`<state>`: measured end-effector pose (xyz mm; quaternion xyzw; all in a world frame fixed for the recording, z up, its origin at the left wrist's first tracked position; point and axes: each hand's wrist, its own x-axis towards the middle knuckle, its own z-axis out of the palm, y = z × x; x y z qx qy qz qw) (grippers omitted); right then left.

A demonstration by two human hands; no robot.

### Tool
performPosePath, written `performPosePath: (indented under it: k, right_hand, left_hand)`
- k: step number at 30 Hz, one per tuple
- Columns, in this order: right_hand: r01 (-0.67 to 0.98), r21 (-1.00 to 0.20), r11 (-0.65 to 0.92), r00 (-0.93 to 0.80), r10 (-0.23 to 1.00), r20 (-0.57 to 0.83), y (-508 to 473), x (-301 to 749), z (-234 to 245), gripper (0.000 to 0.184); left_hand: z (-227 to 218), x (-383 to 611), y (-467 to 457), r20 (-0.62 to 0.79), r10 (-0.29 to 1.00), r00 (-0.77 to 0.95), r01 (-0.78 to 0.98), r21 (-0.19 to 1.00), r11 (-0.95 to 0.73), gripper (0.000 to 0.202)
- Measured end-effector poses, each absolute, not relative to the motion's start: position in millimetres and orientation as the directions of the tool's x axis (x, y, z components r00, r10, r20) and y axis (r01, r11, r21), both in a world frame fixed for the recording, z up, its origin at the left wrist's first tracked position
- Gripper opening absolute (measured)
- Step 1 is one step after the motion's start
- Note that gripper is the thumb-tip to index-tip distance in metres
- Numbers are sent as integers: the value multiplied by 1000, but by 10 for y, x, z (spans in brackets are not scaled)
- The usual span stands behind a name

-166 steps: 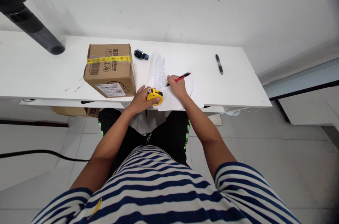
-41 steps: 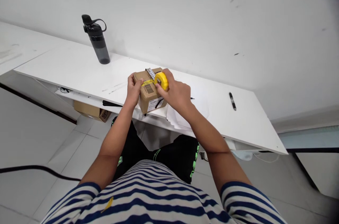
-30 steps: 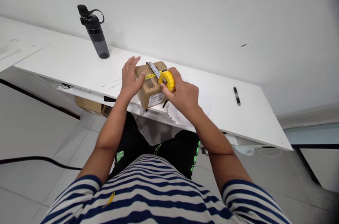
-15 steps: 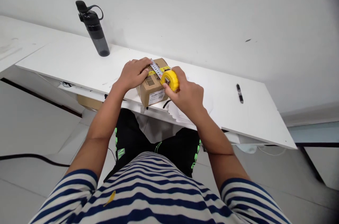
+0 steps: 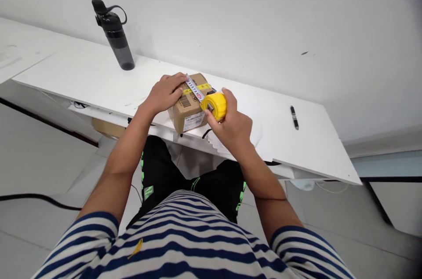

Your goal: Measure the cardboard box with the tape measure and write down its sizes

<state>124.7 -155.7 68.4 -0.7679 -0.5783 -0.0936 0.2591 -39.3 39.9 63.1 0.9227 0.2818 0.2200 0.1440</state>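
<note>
A small brown cardboard box with yellow tape across its top and a white label on its near side sits at the desk's front edge. My left hand is closed over the box's left side, its forefinger at the far end of the tape measure's blade. That metal blade, marked with numbers, lies across the box top. My right hand grips the yellow tape measure by its case, at the box's right edge. The palm side of both hands is hidden.
A dark water bottle stands on the white desk at the left, near the wall. White paper sheets lie under my right hand. A black pen rests farther right. Below the desktop is a shelf with a brown item.
My right hand has drawn the tape measure case slightly right and down, and more blade shows. My left hand stays on the box. The whole view has shifted a little.
</note>
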Motion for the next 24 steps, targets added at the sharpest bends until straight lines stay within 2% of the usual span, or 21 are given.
performPosePath:
  k: [7, 12, 15, 17, 20, 22, 24]
  right_hand:
    - [915, -381, -136, 275, 900, 339, -1009, 1308, 869, 77]
    - [916, -396, -67, 204, 927, 314, -506, 1412, 1008, 68]
    - [865, -500, -23, 202, 930, 307, -339, 1578, 1048, 62]
    - [774, -633, 12, 246, 916, 318, -285, 1710, 1017, 58]
    - [515, -849, 118, 266, 919, 290, -268, 1838, 880, 55]
    - [343, -923, 174, 203, 946, 253, -283, 1831, 757, 55]
    - [247, -949, 196, 123, 965, 232, -302, 1757, 646, 56]
  left_hand:
    - [596, -412, 484, 345, 532, 773, 412, 364, -835, 58]
    - [591, -448, 540, 303, 520, 799, 409, 359, -839, 62]
    - [591, -556, 534, 297, 564, 770, 433, 406, -805, 70]
    - [569, -698, 518, 310, 595, 741, 443, 440, -781, 76]
    - [436, -983, 499, 388, 592, 706, 414, 452, -790, 74]
    - [254, -1161, 501, 455, 583, 674, 389, 453, -802, 73]
    - [12, -1283, 519, 491, 582, 649, 380, 453, -806, 74]
